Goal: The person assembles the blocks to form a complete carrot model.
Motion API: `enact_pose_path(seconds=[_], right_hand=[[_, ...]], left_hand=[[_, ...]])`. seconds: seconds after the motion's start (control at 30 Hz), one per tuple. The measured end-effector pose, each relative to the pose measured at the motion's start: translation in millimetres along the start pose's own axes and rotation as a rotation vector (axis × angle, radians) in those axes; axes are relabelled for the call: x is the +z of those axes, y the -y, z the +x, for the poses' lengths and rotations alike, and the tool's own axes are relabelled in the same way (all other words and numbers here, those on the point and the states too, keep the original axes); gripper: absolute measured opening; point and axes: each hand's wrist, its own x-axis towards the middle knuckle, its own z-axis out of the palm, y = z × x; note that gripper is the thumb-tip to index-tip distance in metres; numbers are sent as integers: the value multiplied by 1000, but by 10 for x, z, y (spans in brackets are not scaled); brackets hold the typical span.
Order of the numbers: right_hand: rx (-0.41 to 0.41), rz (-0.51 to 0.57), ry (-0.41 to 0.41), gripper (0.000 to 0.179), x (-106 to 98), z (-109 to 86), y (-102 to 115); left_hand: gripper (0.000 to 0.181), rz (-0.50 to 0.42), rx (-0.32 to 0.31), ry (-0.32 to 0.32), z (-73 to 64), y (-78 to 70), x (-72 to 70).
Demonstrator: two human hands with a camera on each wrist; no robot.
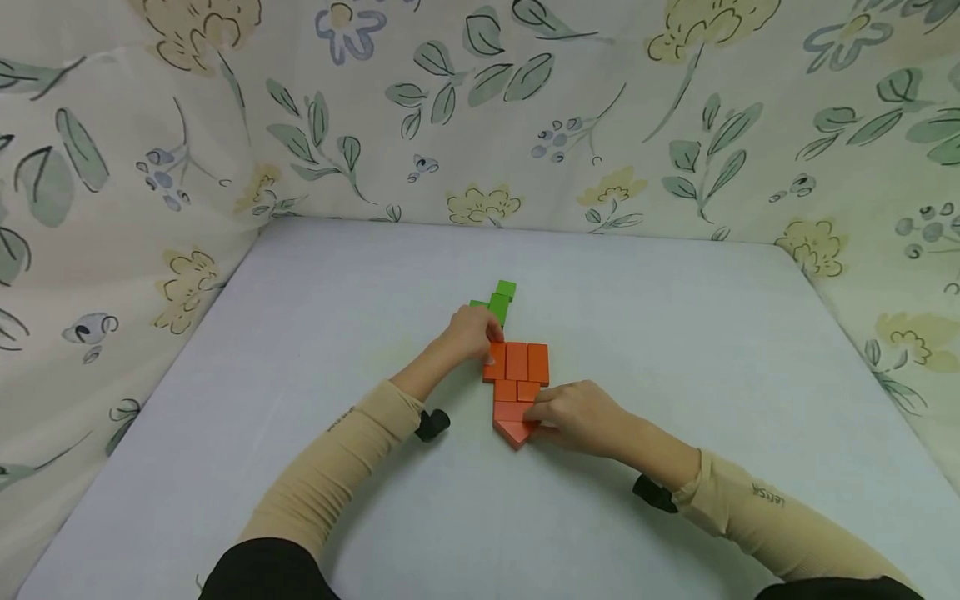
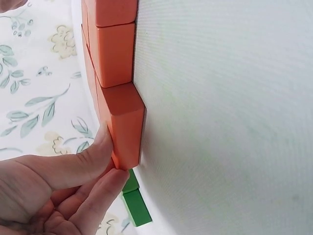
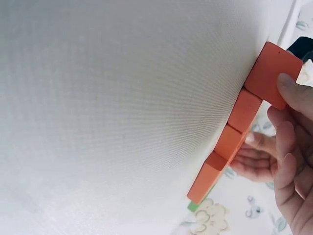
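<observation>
Orange and salmon-red wooden blocks lie together in a carrot-like shape, with a row of three upright orange rectangles, smaller blocks below and a pointed triangular block [image 1: 514,433] nearest me. My left hand [image 1: 472,332] grips the left orange rectangular block [image 2: 128,132], its thumb on the top face and fingertips at the far end. At the near tip, my right hand [image 1: 581,417] pinches the triangular block, its thumb on the block's side [image 3: 271,73]. Several green blocks [image 1: 498,307] stand beyond the orange row, partly hidden by the left hand.
A white-covered table [image 1: 337,292] surrounds the blocks. Floral cloth [image 1: 480,108] hangs along its back and sides. Black wrist-camera pieces [image 1: 432,425] sit under both wrists.
</observation>
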Motion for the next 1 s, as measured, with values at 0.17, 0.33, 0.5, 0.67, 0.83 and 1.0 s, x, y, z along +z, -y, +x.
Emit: enact_pose_path(seconds=[0.17, 0.33, 0.5, 0.67, 0.83, 1.0], right_hand=[[23, 47, 77, 20, -90, 45, -29], [156, 153, 216, 22, -420, 236, -207], [312, 119, 241, 22, -555, 559, -574], [413, 118, 326, 32, -362, 822, -938], [391, 79, 253, 32, -177, 998, -1096], [422, 38, 262, 41, -125, 1164, -1115]], left_hand=[[35, 13, -26, -5, -17, -3, -6], [43, 103, -73, -26, -44, 2, -43], [39, 111, -106, -33, -58, 37, -73], [37, 77, -113, -24, -43, 42, -62], [33, 64, -114, -19, -13, 14, -35], [29, 80, -108, -30, -3, 18, -11]])
